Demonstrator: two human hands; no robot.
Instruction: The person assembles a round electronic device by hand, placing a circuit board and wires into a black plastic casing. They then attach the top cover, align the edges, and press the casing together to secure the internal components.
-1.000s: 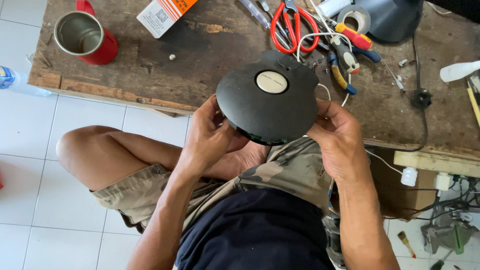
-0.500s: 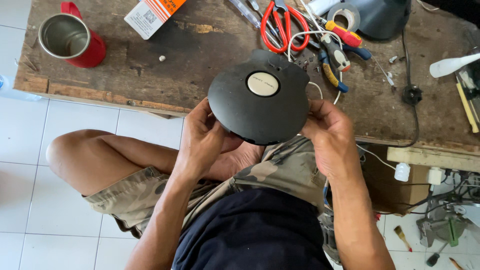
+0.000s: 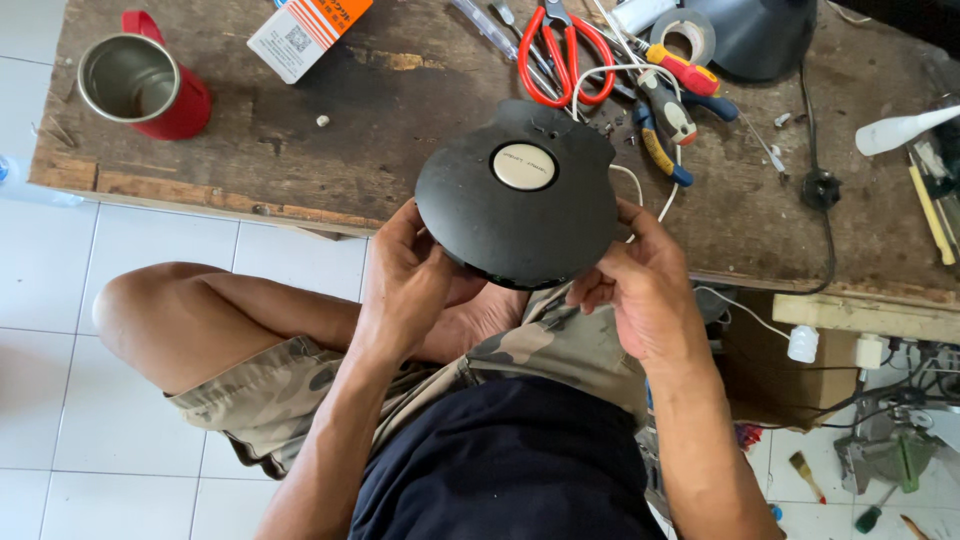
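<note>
Together the left hand (image 3: 405, 275) and right hand (image 3: 640, 285) grip the black round casing (image 3: 520, 195) by its lower rim, lifted just above the bench (image 3: 330, 130) edge — closed, white wire trailing. Beyond the fingers lie red scissors (image 3: 565, 50) and pliers (image 3: 665, 125), untouched — likely still inspecting.

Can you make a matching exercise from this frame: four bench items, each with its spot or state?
Column 1
1. black round cover
2. red cup
3. red-handled scissors
4. tape roll

Column 2
A. far left end of the bench
B. held by left hand and right hand
C. beside the dark lamp shade
D. above the cover, handles toward it

Pairs: 1-B, 2-A, 3-D, 4-C
</note>
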